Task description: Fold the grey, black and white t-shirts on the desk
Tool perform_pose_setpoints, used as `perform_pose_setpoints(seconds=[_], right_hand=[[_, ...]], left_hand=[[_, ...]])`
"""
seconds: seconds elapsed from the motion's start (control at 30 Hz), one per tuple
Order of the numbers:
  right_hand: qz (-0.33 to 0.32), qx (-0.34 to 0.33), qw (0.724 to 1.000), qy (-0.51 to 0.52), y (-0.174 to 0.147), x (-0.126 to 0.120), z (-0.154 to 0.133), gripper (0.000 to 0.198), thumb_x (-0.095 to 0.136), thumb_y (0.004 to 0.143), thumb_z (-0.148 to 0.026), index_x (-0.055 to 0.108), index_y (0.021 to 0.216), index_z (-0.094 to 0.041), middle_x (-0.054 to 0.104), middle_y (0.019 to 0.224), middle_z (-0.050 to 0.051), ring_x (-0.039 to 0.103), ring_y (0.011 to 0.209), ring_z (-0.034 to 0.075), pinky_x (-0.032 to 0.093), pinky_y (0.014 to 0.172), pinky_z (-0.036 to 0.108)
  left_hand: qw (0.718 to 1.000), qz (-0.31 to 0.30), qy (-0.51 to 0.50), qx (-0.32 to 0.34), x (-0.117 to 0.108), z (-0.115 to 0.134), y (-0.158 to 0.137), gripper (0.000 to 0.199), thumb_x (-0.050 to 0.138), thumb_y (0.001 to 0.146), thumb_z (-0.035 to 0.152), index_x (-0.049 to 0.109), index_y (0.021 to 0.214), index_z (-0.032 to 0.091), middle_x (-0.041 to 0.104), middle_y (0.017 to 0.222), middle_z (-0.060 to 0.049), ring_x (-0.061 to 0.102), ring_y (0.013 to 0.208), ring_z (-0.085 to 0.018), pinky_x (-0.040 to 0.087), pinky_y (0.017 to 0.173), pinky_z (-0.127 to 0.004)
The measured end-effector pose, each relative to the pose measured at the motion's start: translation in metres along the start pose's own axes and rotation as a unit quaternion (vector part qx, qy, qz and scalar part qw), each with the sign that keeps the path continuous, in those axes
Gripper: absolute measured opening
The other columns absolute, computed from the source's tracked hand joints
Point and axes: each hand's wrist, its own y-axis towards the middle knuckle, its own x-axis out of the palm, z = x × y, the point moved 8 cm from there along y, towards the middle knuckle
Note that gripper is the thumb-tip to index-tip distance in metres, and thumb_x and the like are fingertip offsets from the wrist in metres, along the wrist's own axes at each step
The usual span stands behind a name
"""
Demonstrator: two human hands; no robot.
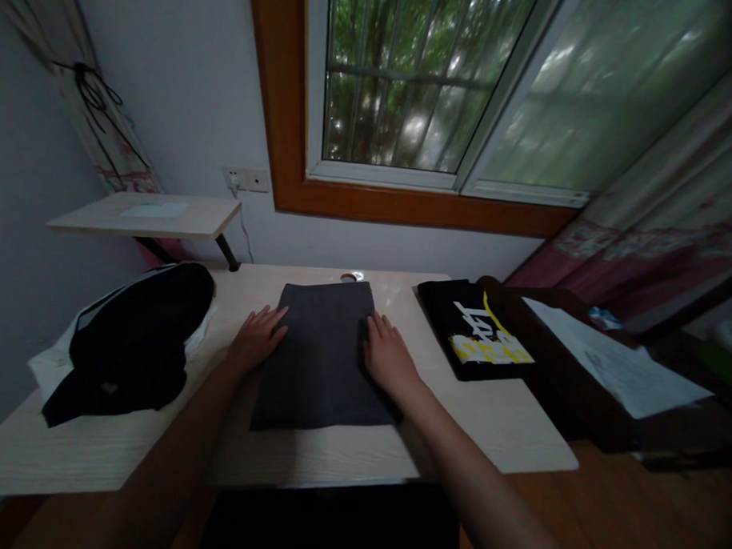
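A dark grey folded garment [327, 357] lies flat on the pale wooden table [457, 422] in front of me. At its left edge rests my left hand [257, 336], fingers stretched out and the tips touching the cloth. My right hand [389, 351] lies along the right edge, its fingers extended on or against the fabric. Neither hand grips anything. To the right sits a folded black garment [437, 309] with a white and yellow print.
On the left of the table is a rumpled heap of black clothing [141, 339] over something white. A small raised shelf [92, 213] with a paper sheet stands behind it. At the right, a white sheet [627, 372] lies on a dark surface. A window [426, 84] is ahead.
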Motion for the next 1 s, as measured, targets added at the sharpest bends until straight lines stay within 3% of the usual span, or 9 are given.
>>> perform_pose_setpoints(seconds=[0.13, 0.27, 0.37, 0.7, 1.0], right_hand=[[-0.002, -0.093, 0.994, 0.049, -0.011, 0.009, -0.072, 0.062, 0.046, 0.103, -0.042, 0.043, 0.155, -0.008, 0.036, 0.164, 0.018, 0.031, 0.154, 0.033, 0.028, 0.125, 0.051], [0.001, -0.120, 0.991, 0.062, -0.026, 0.029, -0.097, 0.063, 0.046, 0.104, -0.047, 0.046, 0.154, -0.008, 0.036, 0.164, 0.018, 0.030, 0.154, 0.031, 0.025, 0.126, 0.052], [0.022, -0.124, 0.990, 0.059, -0.039, 0.032, -0.086, 0.062, 0.044, 0.104, -0.045, 0.043, 0.156, -0.011, 0.033, 0.166, 0.015, 0.027, 0.156, 0.028, 0.022, 0.128, 0.051], [0.019, -0.081, 0.996, 0.023, -0.085, 0.023, -0.008, 0.069, 0.038, 0.105, -0.055, 0.029, 0.163, -0.018, 0.025, 0.169, 0.012, 0.024, 0.157, 0.028, 0.026, 0.125, 0.056], [-0.043, -0.071, 0.996, 0.041, -0.104, 0.017, 0.036, 0.069, 0.040, 0.105, -0.056, 0.024, 0.164, -0.025, 0.025, 0.169, 0.009, 0.022, 0.157, 0.027, 0.028, 0.126, 0.054]], left_hand=[[1.000, 0.010, 0.002, -0.001, -0.002, 0.003, 0.000, 0.057, 0.041, 0.103, 0.046, 0.044, 0.156, 0.027, 0.053, 0.155, -0.008, 0.040, 0.150, -0.030, 0.027, 0.124, -0.057], [1.000, -0.002, 0.010, -0.001, -0.003, 0.005, -0.001, 0.058, 0.039, 0.103, 0.047, 0.043, 0.157, 0.025, 0.052, 0.156, -0.008, 0.039, 0.150, -0.031, 0.028, 0.123, -0.057], [1.000, -0.008, 0.029, 0.002, -0.003, 0.007, -0.001, 0.058, 0.039, 0.103, 0.047, 0.044, 0.156, 0.024, 0.052, 0.156, -0.009, 0.038, 0.151, -0.030, 0.028, 0.123, -0.055], [0.998, -0.019, 0.052, -0.001, -0.003, 0.008, 0.000, 0.059, 0.038, 0.103, 0.046, 0.043, 0.157, 0.022, 0.052, 0.155, -0.009, 0.038, 0.151, -0.031, 0.028, 0.124, -0.054], [1.000, -0.001, 0.004, -0.012, -0.003, 0.005, 0.000, 0.058, 0.041, 0.102, 0.047, 0.046, 0.155, 0.023, 0.053, 0.155, -0.009, 0.039, 0.150, -0.031, 0.026, 0.124, -0.054]])
